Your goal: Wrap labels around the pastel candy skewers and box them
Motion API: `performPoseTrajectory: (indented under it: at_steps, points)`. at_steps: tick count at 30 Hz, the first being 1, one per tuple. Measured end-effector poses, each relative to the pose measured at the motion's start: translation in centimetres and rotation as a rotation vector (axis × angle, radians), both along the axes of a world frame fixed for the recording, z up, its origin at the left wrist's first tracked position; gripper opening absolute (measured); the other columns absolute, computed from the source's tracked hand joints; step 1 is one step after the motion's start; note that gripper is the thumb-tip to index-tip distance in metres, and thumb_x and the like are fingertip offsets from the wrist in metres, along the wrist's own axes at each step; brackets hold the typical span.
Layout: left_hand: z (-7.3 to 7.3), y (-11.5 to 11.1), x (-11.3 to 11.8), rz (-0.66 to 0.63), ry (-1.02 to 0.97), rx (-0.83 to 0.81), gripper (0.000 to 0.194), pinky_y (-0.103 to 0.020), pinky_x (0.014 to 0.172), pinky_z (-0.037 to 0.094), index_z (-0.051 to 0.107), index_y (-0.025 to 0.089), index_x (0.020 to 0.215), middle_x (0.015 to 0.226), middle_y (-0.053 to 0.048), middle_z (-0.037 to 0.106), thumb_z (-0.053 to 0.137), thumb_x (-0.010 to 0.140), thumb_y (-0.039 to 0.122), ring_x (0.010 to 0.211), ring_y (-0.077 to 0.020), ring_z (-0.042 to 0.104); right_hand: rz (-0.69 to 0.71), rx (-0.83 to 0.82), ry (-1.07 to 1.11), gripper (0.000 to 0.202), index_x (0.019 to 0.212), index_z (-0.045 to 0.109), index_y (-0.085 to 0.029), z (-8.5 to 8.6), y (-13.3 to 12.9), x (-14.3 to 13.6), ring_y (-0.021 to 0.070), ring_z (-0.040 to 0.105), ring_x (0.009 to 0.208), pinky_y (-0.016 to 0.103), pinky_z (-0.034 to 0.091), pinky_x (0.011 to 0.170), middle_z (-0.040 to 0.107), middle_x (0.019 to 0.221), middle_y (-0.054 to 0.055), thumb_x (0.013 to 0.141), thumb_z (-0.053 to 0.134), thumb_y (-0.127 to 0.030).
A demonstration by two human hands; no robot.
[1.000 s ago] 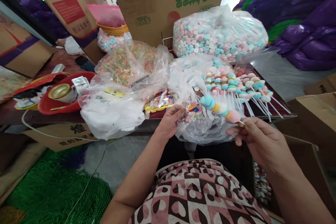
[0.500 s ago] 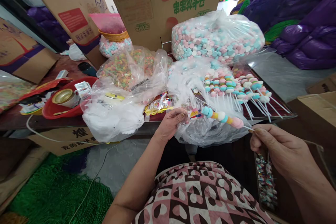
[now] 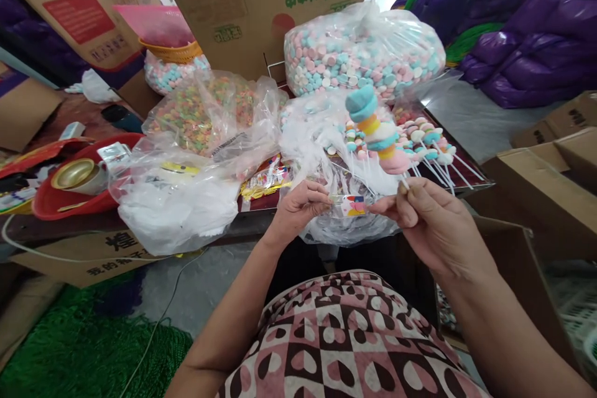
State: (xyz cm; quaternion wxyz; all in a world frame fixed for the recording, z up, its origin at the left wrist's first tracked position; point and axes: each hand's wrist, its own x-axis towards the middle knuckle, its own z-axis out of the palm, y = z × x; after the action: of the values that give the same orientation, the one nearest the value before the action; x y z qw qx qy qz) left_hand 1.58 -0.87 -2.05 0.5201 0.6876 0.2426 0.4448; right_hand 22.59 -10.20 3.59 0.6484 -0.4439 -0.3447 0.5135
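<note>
Between thumb and fingers, my left hand (image 3: 302, 205) pinches one end of a small clear wrapper with a colourful print (image 3: 349, 205). My right hand (image 3: 426, 214) grips the white stick of a candy skewer (image 3: 373, 127), which stands nearly upright with blue, yellow, white and pink pieces. My right fingertips reach the wrapper's other end; whether they pinch it is hard to tell. Behind the hands, more skewers (image 3: 426, 140) lie on the table beside an open plastic bag (image 3: 308, 137).
A big bag of pastel candies (image 3: 364, 53) sits at the back. Leftward are a bag of small orange-green candies (image 3: 209, 112), a white-filled bag (image 3: 177, 205) and a red basin (image 3: 46, 196). Cardboard boxes (image 3: 550, 180) stand at the right.
The skewer has tipped up from lying between both hands to nearly upright. My right hand has moved left, close to the wrapper in my left hand. The view has shifted rightward.
</note>
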Motion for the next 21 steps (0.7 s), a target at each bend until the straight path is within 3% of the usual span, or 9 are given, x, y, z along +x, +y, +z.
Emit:
performPoseTrajectory:
  at_steps: [4, 9, 14, 17, 21]
  points:
    - [0.7, -0.4, 0.1, 0.017, 0.095, 0.114, 0.011, -0.033, 0.083, 0.050, 0.079, 0.025, 0.086, 0.095, -0.007, 0.066, 0.071, 0.083, 0.033, 0.092, -0.0183, 0.061, 0.040, -0.028, -0.022, 0.030, 0.066, 0.060, -0.025, 0.1, 0.3, -0.6, 0.0210, 0.070, 0.074, 0.041, 0.057, 0.088, 0.041, 0.049, -0.006, 0.077, 0.076, -0.048]
    - [0.2, -0.6, 0.6, 0.006, 0.095, 0.084, 0.013, -0.032, 0.081, 0.049, 0.079, 0.024, 0.084, 0.091, -0.007, 0.065, 0.073, 0.081, 0.036, 0.090, -0.0182, 0.061, 0.046, -0.023, 0.013, 0.026, 0.072, 0.060, -0.030, -0.6, 0.2, -0.8, 0.0257, 0.070, 0.082, 0.046, 0.057, 0.087, 0.025, 0.045, -0.007, 0.079, 0.071, -0.053]
    - [-1.1, -0.6, 0.4, 0.016, -0.060, -0.152, 0.014, -0.028, 0.073, 0.049, 0.078, 0.023, 0.082, 0.092, -0.006, 0.065, 0.075, 0.079, 0.036, 0.085, -0.0158, 0.059, 0.020, 0.002, 0.109, 0.020, 0.080, 0.062, -0.033, -1.3, 0.1, -0.6, 0.0240, 0.065, 0.074, 0.049, 0.058, 0.086, 0.014, 0.044, -0.008, 0.082, 0.069, -0.052]
    - [-1.3, -0.6, 0.0, 0.029, -0.181, -0.311, 0.010, -0.024, 0.068, 0.048, 0.076, 0.023, 0.078, 0.095, -0.005, 0.064, 0.078, 0.077, 0.033, 0.083, -0.0136, 0.058, 0.020, -0.007, 0.148, 0.017, 0.079, 0.067, -0.028, -0.7, -0.5, 0.1, 0.0198, 0.060, 0.065, 0.045, 0.058, 0.089, 0.020, 0.042, -0.009, 0.080, 0.075, -0.044]
    - [-0.9, -0.3, -0.6, 0.044, -0.274, -0.437, 0.014, -0.025, 0.070, 0.049, 0.075, 0.023, 0.073, 0.095, -0.003, 0.064, 0.083, 0.070, 0.034, 0.084, -0.0136, 0.059, -0.043, -0.028, 0.011, 0.016, 0.074, 0.072, -0.023, 0.1, -1.9, 1.8, 0.0178, 0.056, 0.056, 0.040, 0.060, 0.079, 0.032, 0.037, -0.007, 0.077, 0.079, -0.038]
